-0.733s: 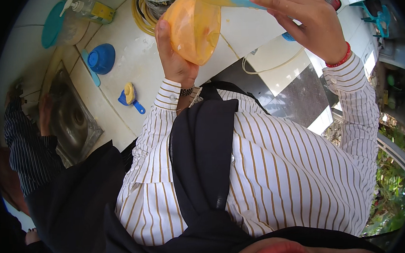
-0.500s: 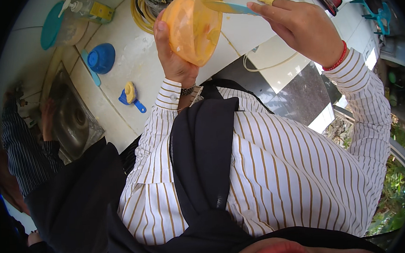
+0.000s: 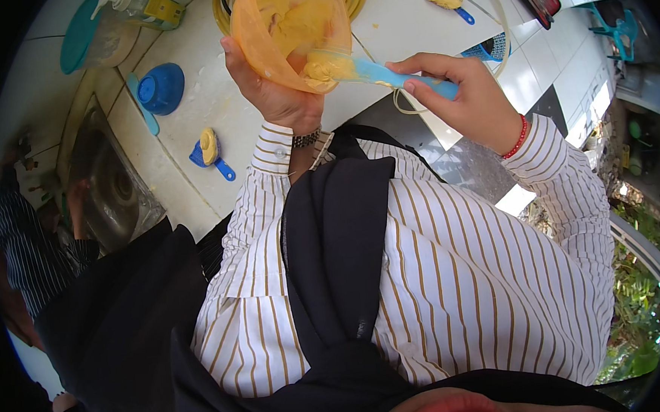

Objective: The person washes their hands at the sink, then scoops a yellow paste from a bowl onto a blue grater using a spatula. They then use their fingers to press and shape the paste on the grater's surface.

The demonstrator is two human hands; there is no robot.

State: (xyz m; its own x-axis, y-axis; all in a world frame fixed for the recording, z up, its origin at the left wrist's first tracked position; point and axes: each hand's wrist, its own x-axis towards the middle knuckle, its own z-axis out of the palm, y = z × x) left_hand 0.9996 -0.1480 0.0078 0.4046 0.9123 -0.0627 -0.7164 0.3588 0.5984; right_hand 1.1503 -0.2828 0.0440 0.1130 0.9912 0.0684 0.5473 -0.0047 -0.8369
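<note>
An orange bowl (image 3: 254, 48) is tilting in the air above the table (image 3: 218, 99), its mouth facing the person's right. Yellow paste (image 3: 292, 19) is coating its inside. The left hand (image 3: 284, 103) is supporting the bowl from below, its thumb pressing on the outer wall; how its other fingers are standing behind the bowl, I cannot tell. The right hand (image 3: 469, 107) is pinching the handle of a light-blue spatula (image 3: 371, 72) between thumb and fingers, and the paste-smeared blade is resting at the bowl's lower rim. A red beaded bracelet (image 3: 517, 138) is circling the right wrist.

Behind the orange bowl, a yellow hose (image 3: 359, 2) is coiling. To the left, a blue scoop (image 3: 224, 169) is holding a yellow lump (image 3: 208, 146), and a small blue bowl (image 3: 161, 88) is sitting beside a light-blue flat utensil (image 3: 149, 123). Farther left, a pump bottle (image 3: 164, 10) is standing near a teal-lidded container (image 3: 77, 32). A co-worker's dark striped sleeve (image 3: 31, 239) is showing near the metal sink (image 3: 118, 196).
</note>
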